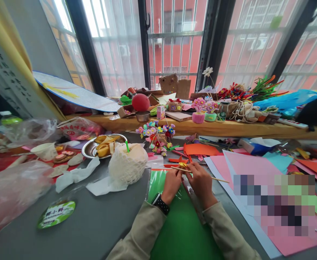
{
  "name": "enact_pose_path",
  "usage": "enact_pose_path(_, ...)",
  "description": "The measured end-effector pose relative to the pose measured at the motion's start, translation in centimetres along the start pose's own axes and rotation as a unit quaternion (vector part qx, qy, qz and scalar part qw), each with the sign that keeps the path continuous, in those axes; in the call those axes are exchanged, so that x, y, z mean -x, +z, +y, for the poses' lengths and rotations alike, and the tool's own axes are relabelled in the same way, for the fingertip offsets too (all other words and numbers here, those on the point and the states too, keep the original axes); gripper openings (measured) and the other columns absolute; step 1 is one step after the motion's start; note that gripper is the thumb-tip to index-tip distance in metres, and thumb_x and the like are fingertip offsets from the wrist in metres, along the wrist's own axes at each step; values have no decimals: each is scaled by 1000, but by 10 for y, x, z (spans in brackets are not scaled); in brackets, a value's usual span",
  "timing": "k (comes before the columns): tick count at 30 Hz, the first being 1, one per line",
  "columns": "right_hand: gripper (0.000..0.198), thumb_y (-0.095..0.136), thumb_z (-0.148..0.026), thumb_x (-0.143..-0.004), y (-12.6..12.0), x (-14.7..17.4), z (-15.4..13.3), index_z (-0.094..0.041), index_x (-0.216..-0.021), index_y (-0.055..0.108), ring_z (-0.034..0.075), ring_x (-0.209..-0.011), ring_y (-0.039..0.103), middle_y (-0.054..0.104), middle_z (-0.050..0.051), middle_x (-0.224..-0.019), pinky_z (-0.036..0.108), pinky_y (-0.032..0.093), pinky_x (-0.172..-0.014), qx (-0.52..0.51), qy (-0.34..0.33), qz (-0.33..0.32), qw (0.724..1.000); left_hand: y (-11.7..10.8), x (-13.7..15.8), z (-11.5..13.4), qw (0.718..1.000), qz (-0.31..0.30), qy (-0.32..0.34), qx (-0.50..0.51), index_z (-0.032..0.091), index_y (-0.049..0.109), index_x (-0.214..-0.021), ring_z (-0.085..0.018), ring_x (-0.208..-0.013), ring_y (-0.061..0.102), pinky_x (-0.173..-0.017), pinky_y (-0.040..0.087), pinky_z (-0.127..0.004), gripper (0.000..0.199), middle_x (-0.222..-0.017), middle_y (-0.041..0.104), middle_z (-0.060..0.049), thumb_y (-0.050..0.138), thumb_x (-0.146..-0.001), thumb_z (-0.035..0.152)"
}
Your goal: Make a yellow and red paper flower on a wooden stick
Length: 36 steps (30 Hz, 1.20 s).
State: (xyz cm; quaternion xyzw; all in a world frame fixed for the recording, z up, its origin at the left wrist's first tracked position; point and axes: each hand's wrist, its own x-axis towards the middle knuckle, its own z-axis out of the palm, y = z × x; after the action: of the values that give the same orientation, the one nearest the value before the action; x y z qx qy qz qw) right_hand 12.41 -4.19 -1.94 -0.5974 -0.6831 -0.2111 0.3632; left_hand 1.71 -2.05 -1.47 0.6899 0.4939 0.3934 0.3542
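Note:
My left hand [172, 185], with a dark dotted watch band on its wrist, and my right hand [201, 182] meet over the table with fingers closed. A thin wooden stick [220, 180] runs crosswise through my right hand, and its other end passes by my left fingertips, which pinch at it. Against the stick, between both hands' fingertips, is a small folded yellow piece [183, 164], partly hidden; it looks like paper. Under my wrists lies a shiny green sheet [184, 231]. Orange paper strips [178, 160] lie just beyond my fingers.
Left of the hands stands a net-wrapped coconut [128, 164] with a green straw; behind it is a metal plate [86, 151] with peels. Pink sheets [252, 162] spread at the right. Ahead are a bunch of small flowers [156, 135] and a crowded windowsill [184, 126].

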Motion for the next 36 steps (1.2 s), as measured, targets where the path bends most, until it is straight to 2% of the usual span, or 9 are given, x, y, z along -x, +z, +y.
enact_pose_path(5,17,41,-19,-77,-2,-1,-3,-17,-74,58,13,-64,50,56,4,-75,21,32,-54,-7,4,14,1000,1,2,0,1000,4,20,-5,14,58,-84,-11,-53,51,-53,38,-21,25,-65,60,-4,35,-77,23)
enact_pose_path(12,21,39,-19,-77,2,0,-4,-15,-72,59,12,-60,48,52,3,-67,21,33,-54,-13,-25,16,999,3,0,-2,999,32,43,4,16,59,-83,-14,-73,55,-67,40,-25,21,-84,63,-6,40,-74,19)
enact_pose_path(17,22,40,-20,-77,0,0,-4,-15,-72,61,13,-60,48,53,4,-67,22,35,-54,-19,-20,19,999,-1,-1,1,998,35,56,-9,15,59,-78,-15,-71,54,-66,40,-26,20,-78,63,-6,41,-73,19)
enact_pose_path(20,20,43,-24,-77,-7,-2,2,-18,-76,62,13,-65,51,55,3,-72,21,36,-55,-69,-7,2,998,-10,-3,2,997,-36,55,40,14,58,-80,-10,-57,53,-53,40,-21,20,-70,61,-4,42,-73,23)
enact_pose_path(23,18,46,-29,-76,-17,-8,15,-22,-81,62,12,-69,52,55,3,-78,21,39,-58,-167,2,-17,986,-19,-6,2,986,-93,8,139,13,48,-98,-9,-49,52,-40,35,-17,32,-73,61,-5,44,-72,32)
enact_pose_path(25,20,48,-32,-74,-25,-13,23,-21,-86,61,13,-73,52,53,3,-81,22,41,-62,-227,40,-1,973,-24,-7,2,975,-135,0,175,11,46,-100,-10,-53,55,-41,37,-17,37,-78,61,-7,46,-71,34)
enact_pose_path(27,24,52,-34,-71,-32,-17,30,-20,-89,60,15,-78,51,52,5,-84,25,42,-66,-258,66,-3,964,-28,-8,4,970,-165,14,177,11,49,-96,-11,-57,56,-46,40,-19,37,-82,61,-9,49,-70,35)
enact_pose_path(31,21,55,-34,-69,-40,-20,35,-21,-82,63,15,-79,50,50,5,-87,27,42,-68,-301,58,-89,948,-35,-8,7,967,-200,37,152,11,58,-88,-10,-56,55,-48,40,-19,33,-83,61,-8,50,-69,37)
enact_pose_path(36,15,57,-32,-67,-38,-19,32,-19,-74,62,14,-80,52,53,3,-81,26,41,-72,-364,30,-166,916,-41,-9,6,962,-203,18,180,12,58,-92,-10,-55,54,-44,38,-18,36,-82,62,-8,56,-65,35)
